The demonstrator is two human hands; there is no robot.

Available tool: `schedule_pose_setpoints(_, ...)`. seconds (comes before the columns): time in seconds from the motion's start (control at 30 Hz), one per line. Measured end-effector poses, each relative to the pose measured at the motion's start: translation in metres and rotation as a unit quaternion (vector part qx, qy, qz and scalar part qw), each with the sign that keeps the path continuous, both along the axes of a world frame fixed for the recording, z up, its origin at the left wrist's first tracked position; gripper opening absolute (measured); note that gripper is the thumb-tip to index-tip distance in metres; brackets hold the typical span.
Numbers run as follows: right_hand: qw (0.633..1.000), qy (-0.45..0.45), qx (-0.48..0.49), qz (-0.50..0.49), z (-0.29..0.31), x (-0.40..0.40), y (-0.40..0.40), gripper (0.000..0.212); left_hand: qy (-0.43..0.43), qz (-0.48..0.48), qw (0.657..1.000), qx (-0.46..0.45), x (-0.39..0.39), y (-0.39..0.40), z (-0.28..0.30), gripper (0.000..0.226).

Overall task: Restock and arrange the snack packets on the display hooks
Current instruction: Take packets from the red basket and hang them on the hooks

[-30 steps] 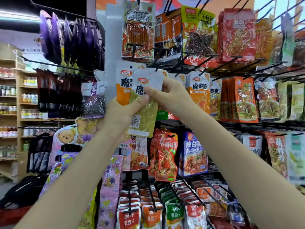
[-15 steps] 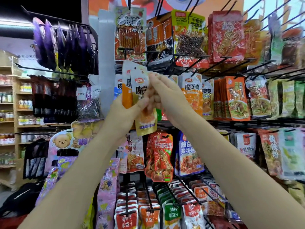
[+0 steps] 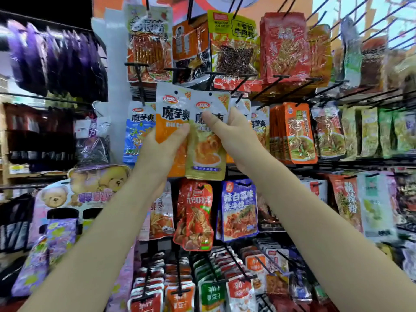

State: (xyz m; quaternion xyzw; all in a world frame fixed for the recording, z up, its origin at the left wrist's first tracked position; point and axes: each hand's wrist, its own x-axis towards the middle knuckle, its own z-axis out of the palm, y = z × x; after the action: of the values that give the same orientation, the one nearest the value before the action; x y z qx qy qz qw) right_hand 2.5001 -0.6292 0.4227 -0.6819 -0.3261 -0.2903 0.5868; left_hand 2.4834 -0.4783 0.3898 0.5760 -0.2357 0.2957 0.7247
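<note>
A: L hand (image 3: 165, 143) pinches orange packet (image 3: 172, 122); R hand (image 3: 234, 136) pinches olive packet (image 3: 206, 154). Both held up in front of rack, mid row, not hung yet.

B: Rec: line up olive's top hole w/ black hook (image 3: 239, 96), keep packet flat, slide straight on.

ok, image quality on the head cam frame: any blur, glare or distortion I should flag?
Head view: the centre is sharp, with print legible on the orange packet and yellow packet held by the left hand and right hand. Edges smear: the purple bags and green packets are blurred. Glare sits on the clear wrappers. Wide-angle bowing fans the hooks outward.
</note>
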Motion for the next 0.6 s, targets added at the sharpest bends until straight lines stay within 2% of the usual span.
schedule_pose_setpoints(0.07, 1.0, 0.015, -0.003, -0.013, 0.005, 0.008, -0.02, 0.112, 0.02, 0.02, 1.0, 0.002, 0.004, -0.007, 0.003, 0.011)
schedule_pose_setpoints(0.1, 1.0, 0.008, 0.009, -0.012, 0.006, 0.014, -0.032, 0.121, 0.022, 0.027, 0.999, 0.011, 0.005, -0.011, 0.005, 0.012)
schedule_pose_setpoints(0.13, 1.0, 0.005, 0.023, -0.01, 0.008, 0.02, -0.046, 0.116, 0.017, 0.025, 0.999, 0.017, 0.007, -0.016, 0.006, 0.012)
schedule_pose_setpoints(0.17, 0.999, 0.0, 0.036, -0.011, 0.009, 0.018, -0.057, 0.094, 0.012, 0.02, 0.999, 0.022, 0.008, -0.022, 0.008, 0.01)
schedule_pose_setpoints(0.23, 0.997, -0.005, 0.067, -0.029, 0.012, 0.021, -0.078, 0.035, 0.002, 0.021, 0.999, 0.026, 0.011, -0.037, 0.011, 0.017)
schedule_pose_setpoints(0.27, 0.996, -0.001, 0.078, -0.041, 0.013, 0.027, -0.089, 0.023, -0.001, 0.023, 0.999, 0.029, 0.013, -0.045, 0.013, 0.02)
schedule_pose_setpoints(0.37, 0.992, 0.009, 0.103, -0.065, 0.016, 0.038, -0.113, 0.031, -0.009, 0.031, 0.998, 0.048, 0.022, -0.068, 0.017, 0.019)
schedule_pose_setpoints(0.5, 0.989, 0.018, 0.118, -0.092, 0.026, 0.053, -0.137, 0.023, -0.003, 0.015, 0.998, 0.058, 0.033, -0.092, 0.02, 0.024)
schedule_pose_setpoints(0.6, 0.991, 0.016, 0.097, -0.093, 0.035, 0.064, -0.146, 0.022, -0.001, 0.019, 0.998, 0.061, 0.041, -0.104, 0.02, 0.017)
